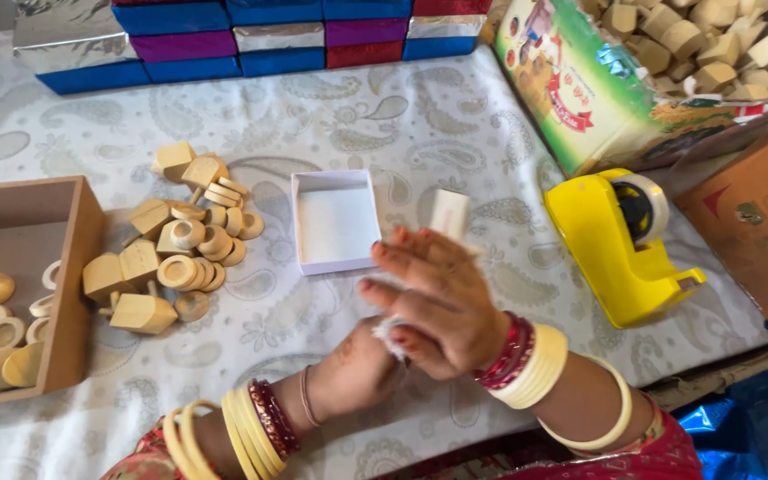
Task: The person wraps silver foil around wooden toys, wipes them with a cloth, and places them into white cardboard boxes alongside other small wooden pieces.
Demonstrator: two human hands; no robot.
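Watching the head cam here. Right hand lies over the left hand, both pressed around a small white wad between the palms; I can't tell how tight the pinch is, since the fingers hide most of it. The open white box sits just ahead on the cloth, with a white lid standing on edge beside it. My worry: that lid looks tippy, and a knuckle could knock it flat. The wad might also slip out toward the wooden pieces on the left. The yellow tape dispenser sits close to the right wrist, so a bangle could snag it.
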